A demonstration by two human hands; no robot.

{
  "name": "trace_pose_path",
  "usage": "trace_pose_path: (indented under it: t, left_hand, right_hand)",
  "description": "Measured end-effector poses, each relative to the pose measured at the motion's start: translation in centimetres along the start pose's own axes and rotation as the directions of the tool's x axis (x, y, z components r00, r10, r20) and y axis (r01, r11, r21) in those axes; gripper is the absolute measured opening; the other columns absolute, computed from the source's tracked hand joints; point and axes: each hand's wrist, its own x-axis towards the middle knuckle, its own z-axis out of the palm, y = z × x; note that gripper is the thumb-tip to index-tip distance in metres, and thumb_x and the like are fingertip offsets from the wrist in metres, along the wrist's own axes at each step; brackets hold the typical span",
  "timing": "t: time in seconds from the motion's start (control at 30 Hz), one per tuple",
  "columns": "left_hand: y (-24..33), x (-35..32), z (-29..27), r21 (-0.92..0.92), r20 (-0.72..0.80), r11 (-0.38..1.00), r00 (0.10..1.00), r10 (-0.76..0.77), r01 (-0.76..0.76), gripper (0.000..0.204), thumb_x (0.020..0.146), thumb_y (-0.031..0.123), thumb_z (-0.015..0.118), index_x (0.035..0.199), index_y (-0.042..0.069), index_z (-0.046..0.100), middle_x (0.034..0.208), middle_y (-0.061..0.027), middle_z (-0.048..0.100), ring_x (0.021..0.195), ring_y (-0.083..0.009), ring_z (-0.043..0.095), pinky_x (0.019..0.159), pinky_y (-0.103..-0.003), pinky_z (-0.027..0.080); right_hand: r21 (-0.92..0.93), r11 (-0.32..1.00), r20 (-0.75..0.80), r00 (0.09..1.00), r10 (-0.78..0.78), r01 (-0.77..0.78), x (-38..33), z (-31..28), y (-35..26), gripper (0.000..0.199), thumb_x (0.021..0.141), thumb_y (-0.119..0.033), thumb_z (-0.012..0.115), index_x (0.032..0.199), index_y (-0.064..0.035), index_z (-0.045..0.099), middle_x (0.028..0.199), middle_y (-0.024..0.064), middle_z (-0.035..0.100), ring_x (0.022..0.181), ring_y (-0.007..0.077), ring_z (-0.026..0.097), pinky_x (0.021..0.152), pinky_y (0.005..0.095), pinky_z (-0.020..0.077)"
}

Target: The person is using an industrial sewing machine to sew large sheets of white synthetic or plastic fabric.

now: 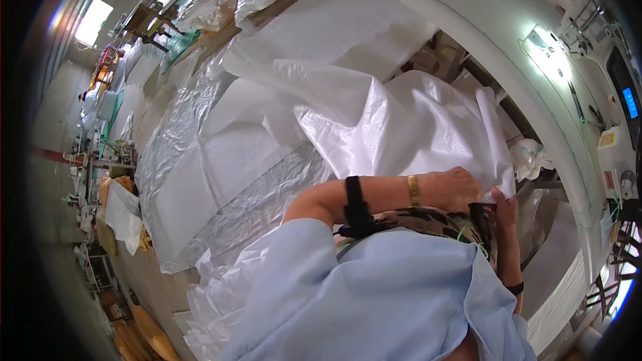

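Note:
A large, glossy white plastic sheet [414, 120] lies in folds in front of me, its near right edge drawn up to my lap. My left hand [458, 187], with a gold watch at the wrist, is curled closed on the sheet's near edge. Just right of it, my right hand [506, 210] pinches the sheet's corner, thumb on top. The two hands are close together, and their fingertips are partly hidden. Camouflage-patterned cloth [428, 219] covers my lap below them.
A sewing machine [618, 134] with a lit lamp [550, 47] stands on a long pale table [495, 17] to the right. Clear plastic film [180, 140] and crumpled white sheets [227, 294] spread over the floor at left. A wooden stool [147, 23] stands at far left.

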Motion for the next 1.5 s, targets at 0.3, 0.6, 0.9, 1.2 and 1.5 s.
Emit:
trace_pose_path:
  t: [0.3, 0.6, 0.9, 1.2, 1.5]
  left_hand:
    - [-1.9, 0.0, 3.5, 0.015, 0.041, 1.0, 0.999, -0.001, 0.0, 0.019, 0.086, 0.006, 0.048, 0.099, 0.004, 0.061, 0.096, -0.0142, 0.065, 0.092, -0.033, 0.065, 0.08, -0.044, 0.05]
    - [-1.0, -5.5, -3.9, -0.053, 0.402, 0.98, 0.902, -0.154, 0.191, 0.013, 0.083, 0.005, 0.051, 0.09, 0.005, 0.063, 0.082, -0.0162, 0.065, 0.081, -0.038, 0.064, 0.072, -0.047, 0.05]
    - [-0.6, -5.1, -7.9, 0.091, 0.433, 0.985, 0.885, -0.173, 0.148, 0.017, 0.082, 0.02, 0.069, 0.087, 0.005, 0.065, 0.077, -0.0098, 0.065, 0.074, -0.0314, 0.065, 0.068, -0.04, 0.05]
    - [2.7, 9.0, -0.2, -0.111, 0.056, 0.972, 0.975, 0.214, -0.207, 0.029, 0.08, 0.019, 0.076, 0.097, 0.003, 0.058, 0.083, -0.0108, 0.061, 0.069, -0.0227, 0.061, 0.063, -0.033, 0.049]
    - [4.2, 15.2, 3.6, -0.211, -0.052, 0.973, 0.995, 0.087, -0.096, 0.035, 0.081, 0.027, 0.077, 0.083, 0.004, 0.051, 0.066, -0.0066, 0.055, 0.055, -0.0195, 0.054, 0.054, -0.032, 0.045]
  right_hand:
    - [0.382, 0.924, -0.036, 0.999, 0.006, 0.008, -1.5, 2.4, -0.3, 0.053, 0.088, -0.032, 0.067, 0.126, 0.0028, 0.054, 0.116, 0.0101, 0.062, 0.099, 0.0229, 0.062, 0.081, 0.0389, 0.0527]
    - [0.932, 0.331, -0.222, 0.954, 0.202, 0.147, 2.8, 0.3, 0.0, 0.041, 0.089, -0.023, 0.067, 0.124, -0.0065, 0.055, 0.115, 0.0069, 0.062, 0.103, 0.0222, 0.06, 0.087, 0.0394, 0.0509]
    - [-0.35, 0.822, -0.3, 0.777, -0.553, 0.45, -4.0, -1.3, -4.1, 0.036, 0.087, -0.011, 0.066, 0.118, 0.0051, 0.056, 0.101, 0.0125, 0.065, 0.091, 0.0162, 0.059, 0.086, 0.033, 0.0475]
    - [-0.329, 0.901, -0.383, 0.832, -0.401, 0.283, -4.9, -1.4, -1.4, 0.029, 0.085, -0.022, 0.063, 0.1, 0.0022, 0.064, 0.089, 0.0237, 0.066, 0.083, 0.0423, 0.063, 0.072, 0.0479, 0.0496]
    - [-0.839, 0.517, -0.12, 0.87, -0.479, 0.169, -5.1, -2.0, -0.5, 0.018, 0.082, -0.017, 0.059, 0.071, -0.0033, 0.063, 0.068, 0.0183, 0.063, 0.066, 0.0363, 0.064, 0.06, 0.0459, 0.0503]
